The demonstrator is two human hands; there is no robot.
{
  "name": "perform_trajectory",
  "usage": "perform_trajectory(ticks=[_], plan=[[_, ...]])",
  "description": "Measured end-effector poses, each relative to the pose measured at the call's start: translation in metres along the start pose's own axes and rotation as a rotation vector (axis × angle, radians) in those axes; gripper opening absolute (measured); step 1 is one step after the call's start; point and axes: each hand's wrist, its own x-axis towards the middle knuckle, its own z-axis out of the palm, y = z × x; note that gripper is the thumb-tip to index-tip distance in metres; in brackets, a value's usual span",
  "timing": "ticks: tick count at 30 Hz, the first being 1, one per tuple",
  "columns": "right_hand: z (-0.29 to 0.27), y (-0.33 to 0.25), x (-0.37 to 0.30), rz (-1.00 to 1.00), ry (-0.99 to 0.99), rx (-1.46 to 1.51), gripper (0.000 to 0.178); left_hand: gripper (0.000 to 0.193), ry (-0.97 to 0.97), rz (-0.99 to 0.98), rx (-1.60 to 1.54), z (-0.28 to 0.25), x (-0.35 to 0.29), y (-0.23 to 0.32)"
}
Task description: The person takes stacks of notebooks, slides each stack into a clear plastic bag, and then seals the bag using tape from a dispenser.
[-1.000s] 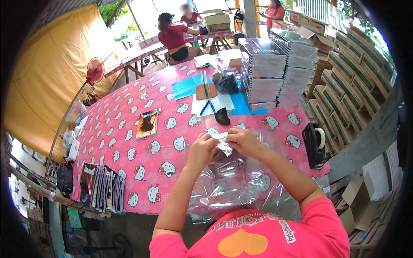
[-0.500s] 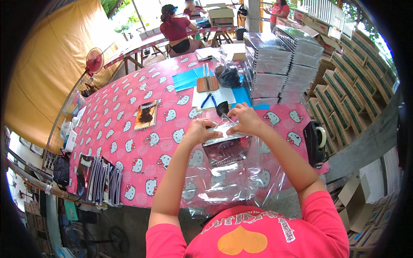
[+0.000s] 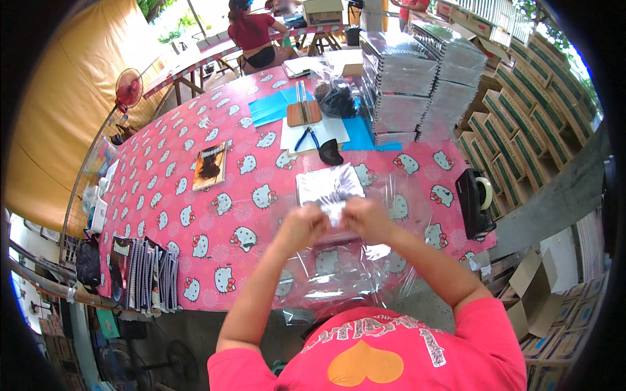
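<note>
In front of me a notebook point(image 3: 326, 185) lies on the table, its pale, shiny upper side partly covered by clear plastic film. My left hand point(image 3: 304, 225) and my right hand point(image 3: 367, 219) meet at its near edge, slightly blurred. Both hands are closed, pinching a whitish gathered bit of the film between their fingertips. Nearer my body, more loose clear plastic point(image 3: 329, 270) spreads over the tablecloth. Just beyond the notebook sits a small black curved object point(image 3: 330, 152).
Tall stacks of wrapped spiral notebooks point(image 3: 399, 85) rise at the back right. A tape dispenser point(image 3: 477, 205) stands at the right edge. Pliers point(image 3: 307, 139) lie beyond, a single notebook point(image 3: 210, 167) to the left, several spiral notebooks point(image 3: 147, 274) at the near left. A co-worker point(image 3: 251, 36) sits farther off.
My hands have come from the notebook's far edge to its near edge. The notebook's dark spiral-edged side, which faced me, is no longer visible; its pale side lies upward. The whole view has shifted slightly.
</note>
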Motion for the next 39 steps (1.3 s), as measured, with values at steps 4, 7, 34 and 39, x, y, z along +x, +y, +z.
perform_trajectory(ticks=[4,7,34,39], plan=[[0.050,0.000,-0.059,0.093,-0.106,0.097,0.007,0.009,0.040,-0.174,0.063,0.060,-0.068,0.012],[0.057,0.006,-0.064,0.188,-0.119,0.066,0.022,0.013,0.042,-0.420,0.033,0.072,-0.073,0.018],[-0.201,0.158,-0.276,1.291,0.806,0.001,0.041,0.098,0.364,-0.817,-0.492,0.092,-0.077,0.016],[-0.201,0.120,-0.257,0.715,0.838,-0.325,0.024,0.098,0.386,-0.826,-0.478,0.096,-0.085,0.005]])
